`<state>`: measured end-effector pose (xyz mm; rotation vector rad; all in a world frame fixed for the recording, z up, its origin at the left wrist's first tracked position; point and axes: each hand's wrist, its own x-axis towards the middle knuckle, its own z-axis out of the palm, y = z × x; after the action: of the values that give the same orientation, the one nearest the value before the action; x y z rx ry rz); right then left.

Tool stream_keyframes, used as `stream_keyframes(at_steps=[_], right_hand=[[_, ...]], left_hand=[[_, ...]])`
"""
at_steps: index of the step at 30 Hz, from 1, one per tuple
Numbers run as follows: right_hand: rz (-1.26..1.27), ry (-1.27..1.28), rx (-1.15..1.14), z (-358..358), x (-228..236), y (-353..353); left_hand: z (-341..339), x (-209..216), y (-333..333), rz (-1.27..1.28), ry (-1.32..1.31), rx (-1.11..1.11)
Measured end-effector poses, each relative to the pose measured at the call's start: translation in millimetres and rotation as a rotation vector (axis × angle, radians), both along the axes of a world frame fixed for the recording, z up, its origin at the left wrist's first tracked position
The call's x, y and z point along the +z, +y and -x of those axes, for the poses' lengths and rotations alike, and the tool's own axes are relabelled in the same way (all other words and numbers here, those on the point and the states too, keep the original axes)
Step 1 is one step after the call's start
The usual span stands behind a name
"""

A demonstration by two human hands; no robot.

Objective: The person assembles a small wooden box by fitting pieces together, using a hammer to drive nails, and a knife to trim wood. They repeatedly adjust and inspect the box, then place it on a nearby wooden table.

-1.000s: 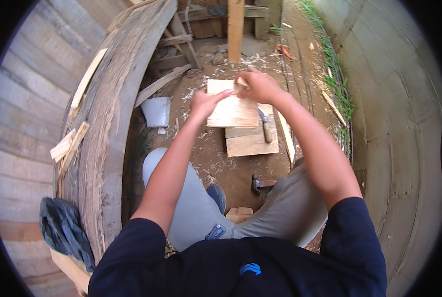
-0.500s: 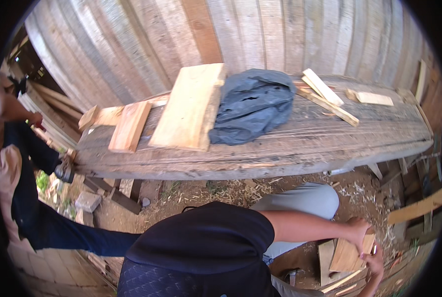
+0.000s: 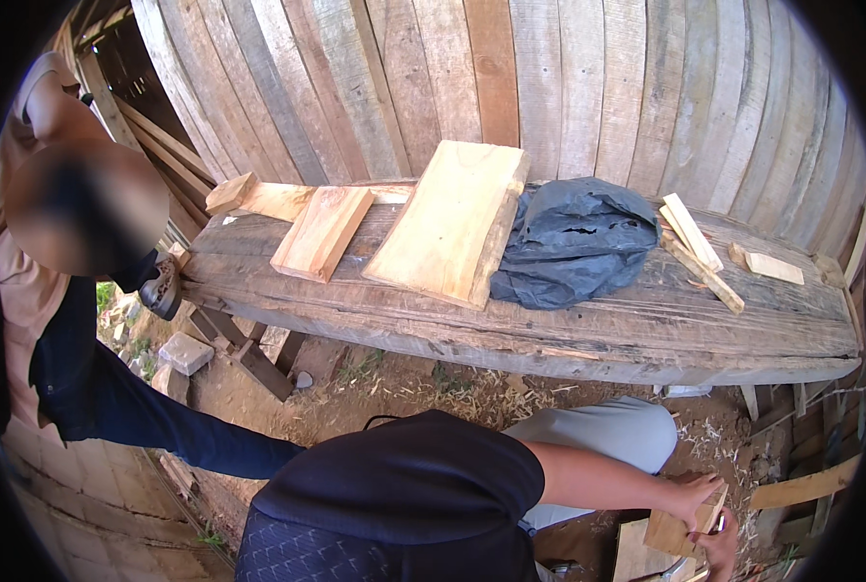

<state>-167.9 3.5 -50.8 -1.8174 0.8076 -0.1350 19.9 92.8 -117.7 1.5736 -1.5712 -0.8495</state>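
Observation:
My left hand (image 3: 693, 499), at the end of a bare forearm from a dark short sleeve, grips the top of a small wooden board (image 3: 668, 533) at the lower right. My right hand (image 3: 720, 547) is closed beside the board's right edge, with a small light-coloured thing between its fingers, too small to name. The board is tilted above another flat wooden piece (image 3: 637, 555). Part of its face is behind my hands.
A heavy plank bench (image 3: 394, 320) bears a thick pale slab (image 3: 447, 223), a smaller block (image 3: 323, 233), a dark crumpled plastic bag (image 3: 588, 242) and wooden offcuts (image 3: 690, 233). Another person (image 3: 74, 369) stands at the left, one leg stretched toward me. Wood shavings (image 3: 481, 396) litter the ground.
The view has swung left, so the bench sits further right. The board in my hands has tipped to a steeper angle, and my right hand has moved closer to my left.

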Motion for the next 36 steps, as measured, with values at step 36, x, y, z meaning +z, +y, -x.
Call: stream_keyframes(at_steps=[36], right_hand=[[0.58, 0.351, 0.05, 35.1, -53.3, -52.2]], left_hand=[[-472.3, 410.1, 669.6, -0.193, -0.7, 1.851]])
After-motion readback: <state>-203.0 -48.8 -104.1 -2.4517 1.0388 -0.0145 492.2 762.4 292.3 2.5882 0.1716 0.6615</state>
